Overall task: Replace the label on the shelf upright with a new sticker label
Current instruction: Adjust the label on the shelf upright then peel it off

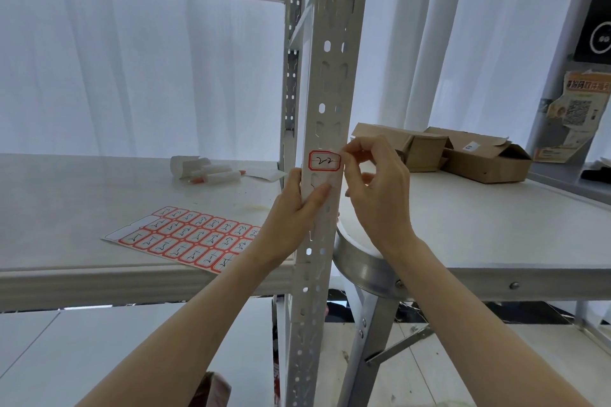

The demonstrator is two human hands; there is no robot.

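Note:
A grey perforated shelf upright (327, 82) runs down the middle of the view. A red-bordered sticker label (324, 161) with handwriting sits on its front face. My right hand (373, 188) pinches the label's right edge between thumb and forefinger. My left hand (297, 205) grips the upright just below the label, thumb across its front. A sheet of red-bordered sticker labels (185, 236) lies flat on the shelf board to the left, near its front edge.
White markers and a curled paper strip (208, 172) lie further back on the left shelf board (66, 208). Open cardboard boxes (463, 152) stand on the right table. A metal stool (367, 268) is behind the upright. White curtains hang behind.

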